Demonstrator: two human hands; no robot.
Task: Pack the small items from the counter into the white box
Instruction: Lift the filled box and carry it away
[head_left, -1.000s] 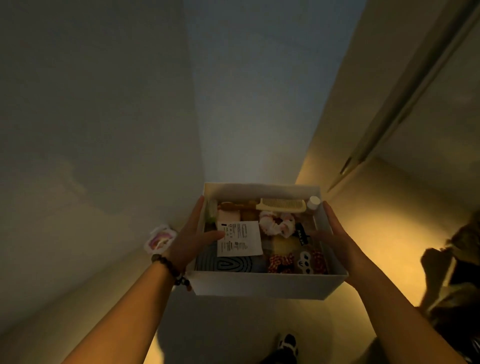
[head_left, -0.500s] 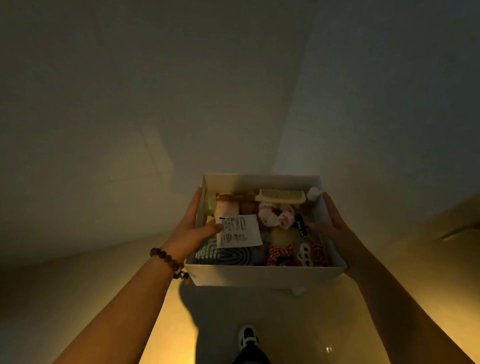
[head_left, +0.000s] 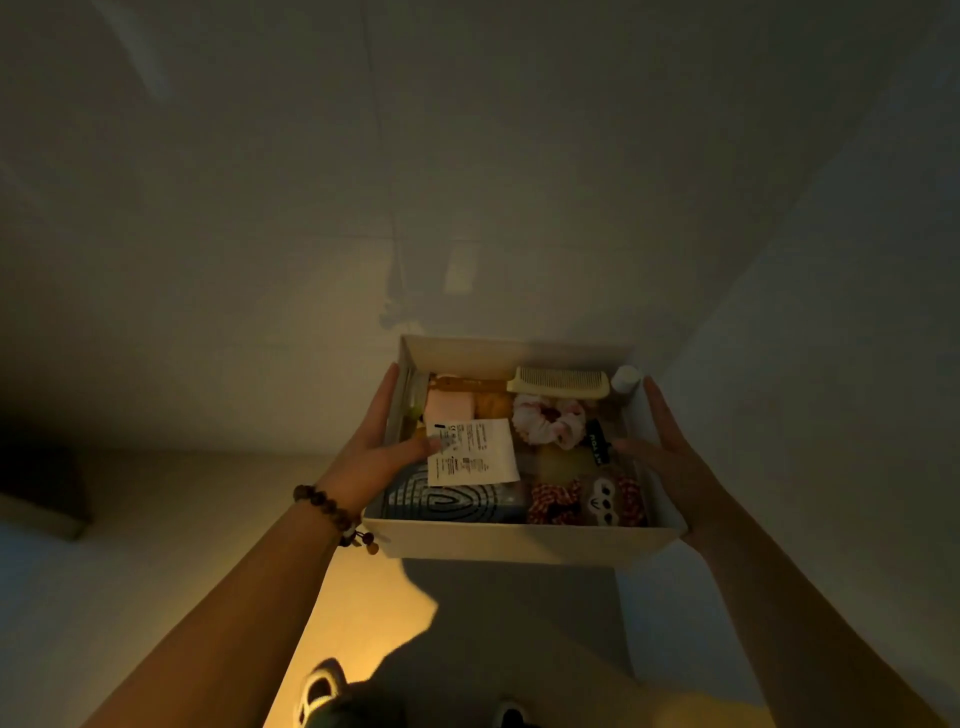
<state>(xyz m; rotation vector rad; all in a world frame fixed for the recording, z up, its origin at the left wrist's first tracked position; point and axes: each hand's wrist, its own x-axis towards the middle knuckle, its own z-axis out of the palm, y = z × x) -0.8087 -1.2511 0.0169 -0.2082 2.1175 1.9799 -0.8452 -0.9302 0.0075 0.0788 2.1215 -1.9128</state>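
I carry the white box in front of me, above the floor. My left hand grips its left wall, thumb inside on a white printed slip. My right hand grips the right wall, thumb inside. The box holds a cream comb, a pink scrunchie, a red checked scrunchie, a blue patterned item, a pink block and a small white bottle.
Dim room with tiled walls ahead and to the right. Warm light falls on the floor below the box. My shoe shows at the bottom. A dark ledge lies at the left.
The view has swung across the walls as I walk with the box. Both hands keep the same hold and the contents have not shifted.
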